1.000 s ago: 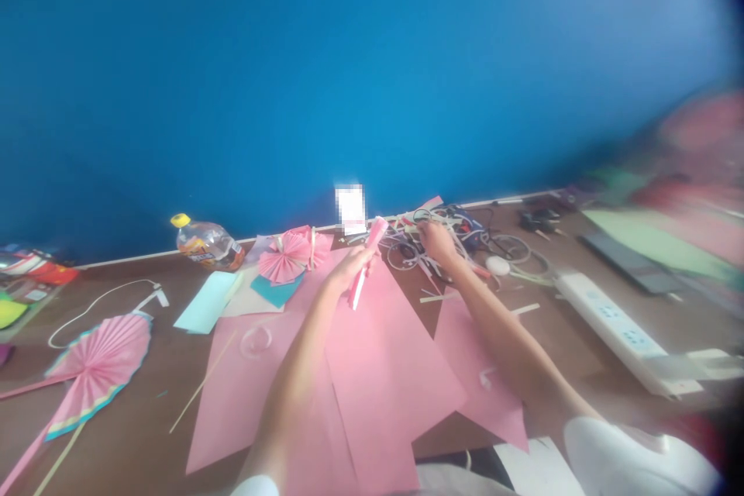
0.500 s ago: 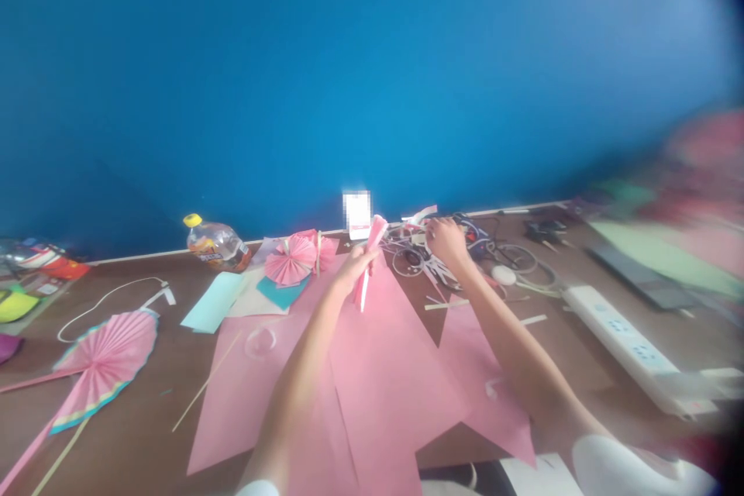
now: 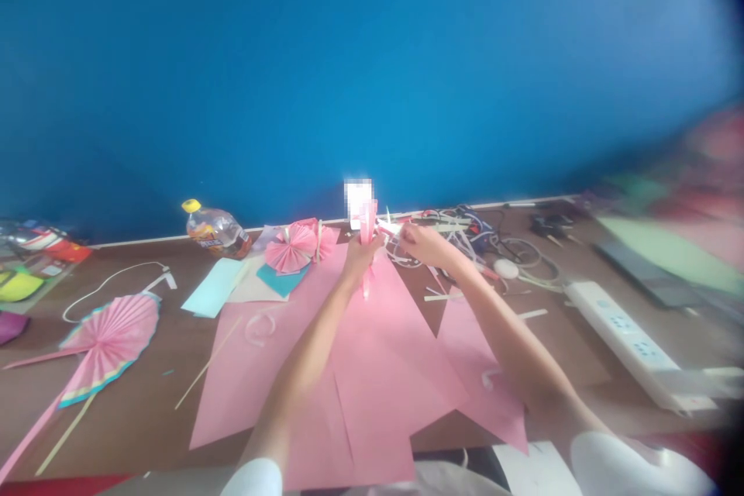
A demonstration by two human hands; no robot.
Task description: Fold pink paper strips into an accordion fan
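Gripping narrow pleated pink paper upright in left hand, right hand pinching white strip

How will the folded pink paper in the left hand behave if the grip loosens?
The folded paper looks thin and light, so it would likely flop rather than stand alone. Its folds, pinched by the left hand, would probably spread out, like the fan beside it. A hard squeeze may crush it.

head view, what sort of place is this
Likely a paper-craft work surface by a blue wall: pink paper sheets, finished pleated fans, and the left hand gripping a folded pink strip.
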